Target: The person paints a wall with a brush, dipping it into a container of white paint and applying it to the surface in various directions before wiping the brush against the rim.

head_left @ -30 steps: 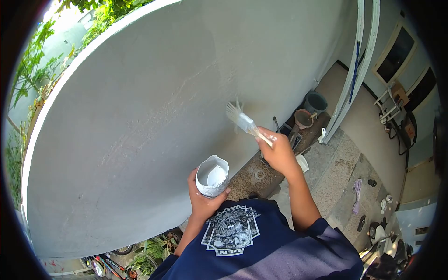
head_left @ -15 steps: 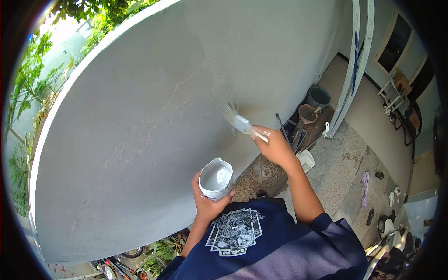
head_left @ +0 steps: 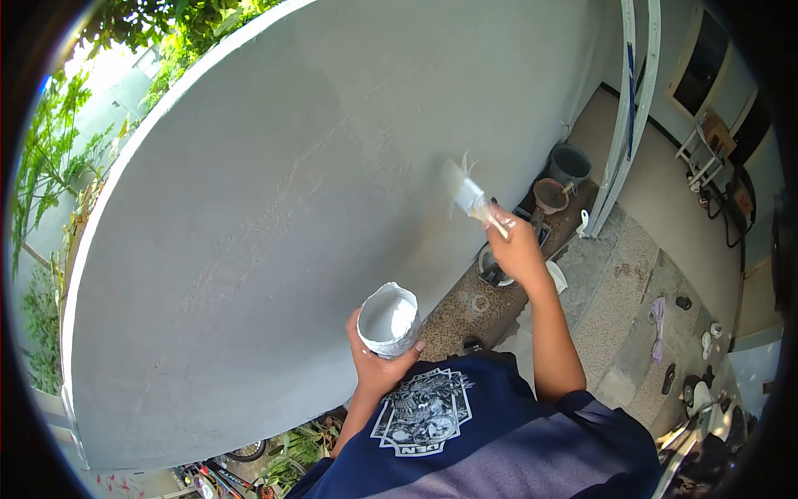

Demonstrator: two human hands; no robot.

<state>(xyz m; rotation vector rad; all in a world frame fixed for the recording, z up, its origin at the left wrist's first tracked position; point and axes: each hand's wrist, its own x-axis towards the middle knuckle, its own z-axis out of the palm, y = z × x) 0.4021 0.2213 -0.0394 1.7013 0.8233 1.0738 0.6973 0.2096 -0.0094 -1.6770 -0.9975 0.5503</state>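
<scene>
My right hand is closed round the wooden handle of a paintbrush, whose pale, splayed bristles point up and left against the grey wall. In my left hand is a cup of white paint with a ragged rim, its outside coated in paint. It is held upright in front of my chest, below and left of the brush. Rough, scratched streaks cross the middle of the wall, and a darker patch shows higher up.
At the wall's right foot stand a dark bucket and a smaller brown pail. A white metal post rises behind them. Sandals and a purple cloth lie on the floor, with a parked motorcycle at lower right.
My right hand has moved the paintbrush right and slightly up along the wall. My left hand holds the cup in nearly the same place. The view has shifted slightly.
</scene>
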